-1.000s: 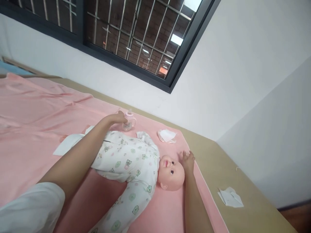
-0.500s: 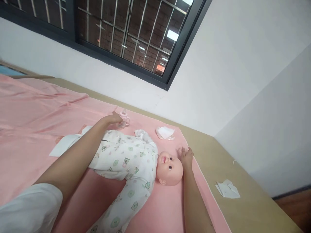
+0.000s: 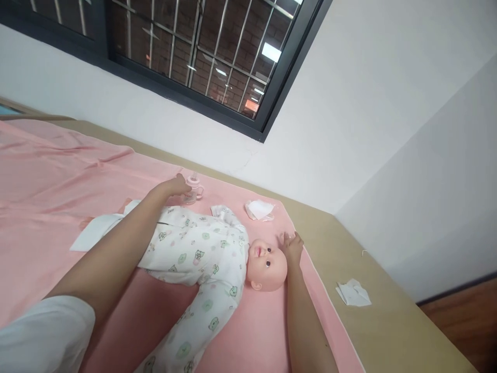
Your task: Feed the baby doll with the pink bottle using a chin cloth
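A baby doll [image 3: 198,254] in a white sleepsuit printed with green bears lies on its back, its bald head [image 3: 267,265] to the right. Reaching across its body, my left hand [image 3: 176,185] is closed around the left side of a clear baby bottle [image 3: 193,190] with a pink collar and handle, standing upright on the pink sheet [image 3: 248,331]. Just beyond the doll's head, my right hand [image 3: 294,248] has curled fingers around something small, pale and see-through, too indistinct to name.
A crumpled clear wrapper with a white pad [image 3: 259,210] lies on the sheet between my hands. On the bare tan surface [image 3: 330,233] at right is a folded white tissue [image 3: 354,292]. A wall and a dark-framed barred window [image 3: 186,98] stand behind.
The whole view has shifted slightly, so everything sits a little further left. Both hands stay at the same places beside the bottle and the doll's head.
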### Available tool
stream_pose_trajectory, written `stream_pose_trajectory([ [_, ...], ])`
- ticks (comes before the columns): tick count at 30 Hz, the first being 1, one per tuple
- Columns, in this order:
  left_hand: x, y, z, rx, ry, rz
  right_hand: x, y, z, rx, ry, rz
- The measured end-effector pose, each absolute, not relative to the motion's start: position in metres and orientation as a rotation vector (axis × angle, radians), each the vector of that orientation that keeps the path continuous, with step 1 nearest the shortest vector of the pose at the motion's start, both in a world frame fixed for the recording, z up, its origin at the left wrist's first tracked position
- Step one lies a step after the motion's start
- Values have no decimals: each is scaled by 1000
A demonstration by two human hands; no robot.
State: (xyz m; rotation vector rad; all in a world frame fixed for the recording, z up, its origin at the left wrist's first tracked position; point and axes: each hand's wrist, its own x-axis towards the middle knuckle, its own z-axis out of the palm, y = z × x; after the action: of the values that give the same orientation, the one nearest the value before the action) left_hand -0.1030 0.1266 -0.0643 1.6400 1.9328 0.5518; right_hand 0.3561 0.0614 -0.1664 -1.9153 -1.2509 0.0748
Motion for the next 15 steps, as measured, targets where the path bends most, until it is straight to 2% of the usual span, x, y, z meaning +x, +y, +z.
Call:
stream_pose_trajectory([
  [8,-106,98,-24,1685,1923,480,348,57,-154,-1742,-1212,-302],
  [15,-104,63,8,1888,1912,756,334,75,-149,-1760,-1419,-148],
])
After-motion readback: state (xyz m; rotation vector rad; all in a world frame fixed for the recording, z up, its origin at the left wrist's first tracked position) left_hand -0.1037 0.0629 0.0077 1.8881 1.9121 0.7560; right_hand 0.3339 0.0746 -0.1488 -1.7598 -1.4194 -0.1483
